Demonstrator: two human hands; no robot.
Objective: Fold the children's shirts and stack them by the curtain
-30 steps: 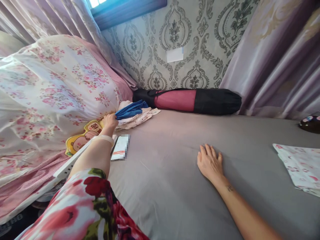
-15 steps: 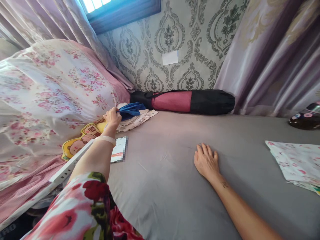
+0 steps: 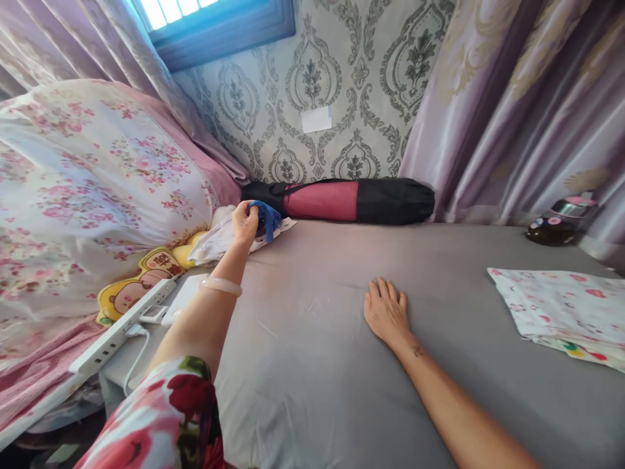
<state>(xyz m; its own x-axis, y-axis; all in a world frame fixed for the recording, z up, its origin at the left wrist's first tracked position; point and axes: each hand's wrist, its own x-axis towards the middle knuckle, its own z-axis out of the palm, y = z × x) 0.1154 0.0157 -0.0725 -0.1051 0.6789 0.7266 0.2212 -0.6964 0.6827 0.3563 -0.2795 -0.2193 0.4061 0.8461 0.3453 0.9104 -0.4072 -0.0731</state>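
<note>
My left hand [image 3: 245, 223] is closed on the edge of a blue cloth [image 3: 268, 221], which hangs in folds from the fingers. Below and around that hand lies a pale printed cloth [image 3: 212, 240], crumpled on the bed and partly covered by the blue one. Fingers stretched out, my right hand [image 3: 388, 314] rests palm down on the grey bed sheet [image 3: 312, 365] and holds nothing.
Along the wall lies a long black and red bag [image 3: 322, 200]. A yellow cartoon cushion [image 3: 134, 293] and a white power strip [image 3: 122, 329] with a plug are on the left. At right are a folded printed cloth [image 3: 561, 306] and a dark glass pot [image 3: 556, 225].
My left hand has drawn the blue cloth up and bunched it, shifting slightly right. The view has turned a little right. My right hand stays flat on the sheet.
</note>
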